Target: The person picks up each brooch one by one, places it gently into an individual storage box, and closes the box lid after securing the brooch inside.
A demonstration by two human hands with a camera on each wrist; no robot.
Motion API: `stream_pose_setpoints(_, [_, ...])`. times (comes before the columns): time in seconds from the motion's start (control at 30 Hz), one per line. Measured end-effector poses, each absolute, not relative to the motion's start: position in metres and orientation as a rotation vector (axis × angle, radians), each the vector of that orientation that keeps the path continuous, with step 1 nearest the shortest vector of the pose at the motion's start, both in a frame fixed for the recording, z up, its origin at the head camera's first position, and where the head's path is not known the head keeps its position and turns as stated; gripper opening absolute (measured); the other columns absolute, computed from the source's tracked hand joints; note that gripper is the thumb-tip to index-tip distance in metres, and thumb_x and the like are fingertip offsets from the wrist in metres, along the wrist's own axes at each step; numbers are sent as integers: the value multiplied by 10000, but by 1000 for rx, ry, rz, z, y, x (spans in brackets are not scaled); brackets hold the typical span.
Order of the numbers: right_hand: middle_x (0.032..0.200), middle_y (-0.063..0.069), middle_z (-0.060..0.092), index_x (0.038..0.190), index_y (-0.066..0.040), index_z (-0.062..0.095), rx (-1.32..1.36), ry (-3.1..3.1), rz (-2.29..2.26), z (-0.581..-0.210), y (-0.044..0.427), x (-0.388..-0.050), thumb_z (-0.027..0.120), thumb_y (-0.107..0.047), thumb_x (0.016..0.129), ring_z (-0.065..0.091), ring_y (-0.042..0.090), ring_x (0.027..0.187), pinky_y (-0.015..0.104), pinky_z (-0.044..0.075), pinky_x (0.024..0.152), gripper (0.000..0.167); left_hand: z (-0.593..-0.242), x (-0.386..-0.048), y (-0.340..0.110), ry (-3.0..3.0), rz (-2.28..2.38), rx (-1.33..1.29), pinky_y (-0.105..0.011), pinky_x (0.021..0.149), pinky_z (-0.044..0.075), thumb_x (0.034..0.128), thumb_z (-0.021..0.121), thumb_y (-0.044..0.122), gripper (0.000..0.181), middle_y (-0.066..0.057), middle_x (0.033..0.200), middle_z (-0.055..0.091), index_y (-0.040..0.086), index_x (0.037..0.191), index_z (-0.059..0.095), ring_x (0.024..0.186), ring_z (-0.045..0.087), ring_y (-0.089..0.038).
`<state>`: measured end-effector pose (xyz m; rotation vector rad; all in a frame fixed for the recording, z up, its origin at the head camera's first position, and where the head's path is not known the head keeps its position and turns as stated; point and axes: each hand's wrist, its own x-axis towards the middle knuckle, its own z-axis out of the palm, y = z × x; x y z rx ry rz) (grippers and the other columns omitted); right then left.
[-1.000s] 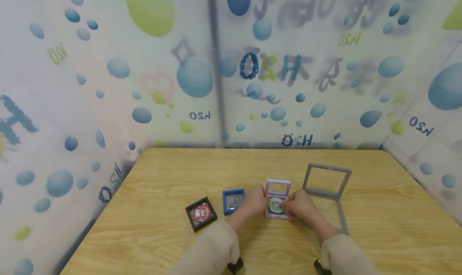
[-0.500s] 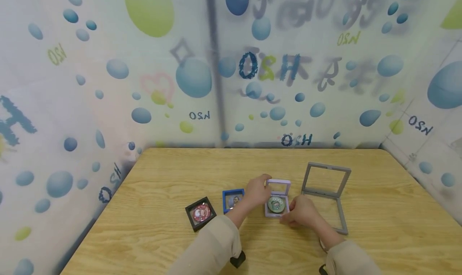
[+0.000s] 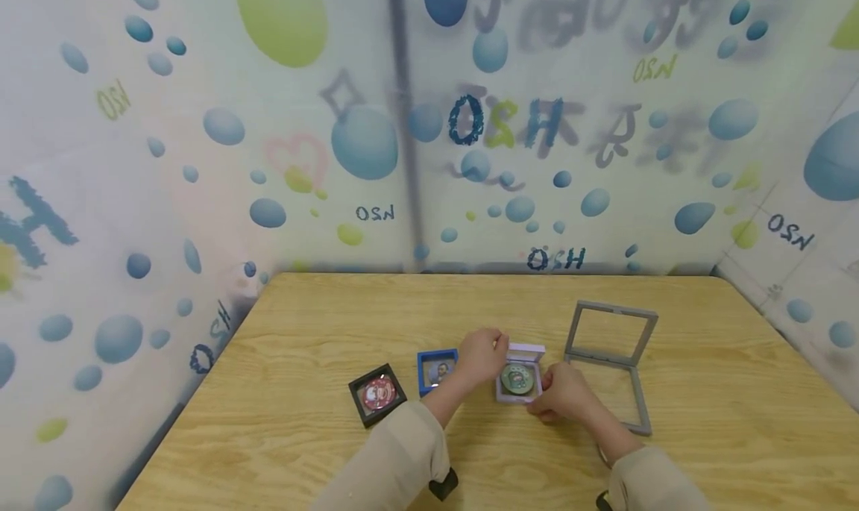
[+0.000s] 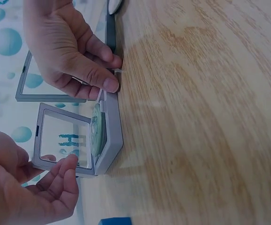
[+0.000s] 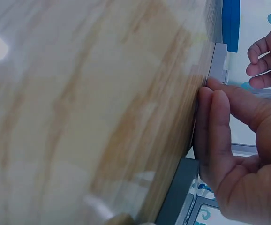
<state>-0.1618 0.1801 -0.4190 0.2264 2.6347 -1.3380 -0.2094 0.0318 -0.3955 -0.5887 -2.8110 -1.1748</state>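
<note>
A small lavender display case (image 3: pixel 512 400) lies on the table with its lid tilted up. Inside its base sits a round green badge (image 3: pixel 517 378), also seen edge-on in the left wrist view. My left hand (image 3: pixel 482 358) holds the lid (image 4: pixel 38 136) at its outer left corner, thumb and fingers on either side. At the near right corner of the base, my right hand (image 3: pixel 566 395) pinches the case between thumb and fingers. In the right wrist view my right hand hides most of the case.
Left of the case stand a blue framed case (image 3: pixel 429 356) with a portrait disc and a black case (image 3: pixel 362 410) with a red disc. A larger grey frame (image 3: pixel 642 399) stands unfolded at right, its lid upright, close to my right hand. A patterned wall (image 3: pixel 429 198) rises behind the table.
My right hand has left the green badge for the near right corner of the base. My left hand has moved up to the lid, which now leans lower toward the base.
</note>
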Motion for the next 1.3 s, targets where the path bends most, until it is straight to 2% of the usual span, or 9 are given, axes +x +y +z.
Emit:
stream_pose_setpoints(0.2, [690, 131, 524, 742, 56, 497, 239, 2592, -1379, -419, 182, -161, 756, 101, 577, 580, 148, 468, 259, 503, 479, 311, -394, -203, 31, -2817, -1159, -585, -197, 455, 344, 874, 487, 112, 208, -19, 599, 544, 18, 768, 639, 503, 442, -104])
stream_pose_setpoints(0.37, [731, 147, 515, 793, 72, 487, 238, 2572, -1381, -419, 183, -161, 754, 95, 594, 587, 159, 496, 263, 508, 495, 334, -396, -197, 28, -2867, -1198, -609, -185, 407, 296, 848, 497, 104, 152, 6, 569, 480, 25, 777, 605, 458, 372, -82])
stream_pose_setpoints(0.6, [730, 143, 532, 756, 45, 461, 246, 2556, -1396, -419, 183, -160, 747, 94, 606, 587, 163, 504, 271, 510, 499, 327, -405, -192, 26, -2934, -1153, -650, -212, 465, 351, 831, 532, 125, 99, -11, 651, 524, 28, 816, 547, 542, 437, -107])
stream_pose_setpoints(0.9, [730, 146, 539, 763, 57, 477, 245, 2565, -1403, -420, 183, -160, 748, 99, 601, 594, 169, 520, 281, 516, 513, 318, -413, -188, 26, -2940, -1041, -665, -254, 502, 376, 770, 684, 215, 288, -31, 662, 507, 19, 846, 487, 576, 459, -153])
stream_pose_setpoints(1.3, [717, 135, 538, 739, 46, 485, 240, 2573, -1394, -421, 183, -161, 747, 100, 601, 590, 171, 517, 282, 515, 508, 301, -416, -187, 30, -2994, -912, -625, -258, 499, 392, 749, 709, 273, 415, -58, 690, 555, -8, 991, 522, 585, 502, -169])
